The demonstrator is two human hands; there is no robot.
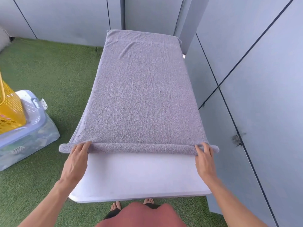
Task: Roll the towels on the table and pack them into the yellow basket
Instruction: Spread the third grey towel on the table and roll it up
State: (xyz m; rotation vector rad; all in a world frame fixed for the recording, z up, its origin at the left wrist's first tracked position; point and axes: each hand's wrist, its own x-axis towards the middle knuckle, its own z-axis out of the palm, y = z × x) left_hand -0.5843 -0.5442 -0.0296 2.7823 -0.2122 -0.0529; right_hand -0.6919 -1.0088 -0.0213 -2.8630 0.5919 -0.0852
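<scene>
While both grips, left hand and right hand, pinch the grey towel roll on the table, yellow basket sits atop a clear storage bin, contents unclear.

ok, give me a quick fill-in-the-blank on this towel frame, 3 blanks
1. The grey towel lies spread on the white ____.
2. Both hands, left hand and right hand, hold the rolled ____ edge of the towel.
3. The yellow basket stands on the lid of a clear storage ____, on the person's left.

Missing words: table; near; bin
</scene>
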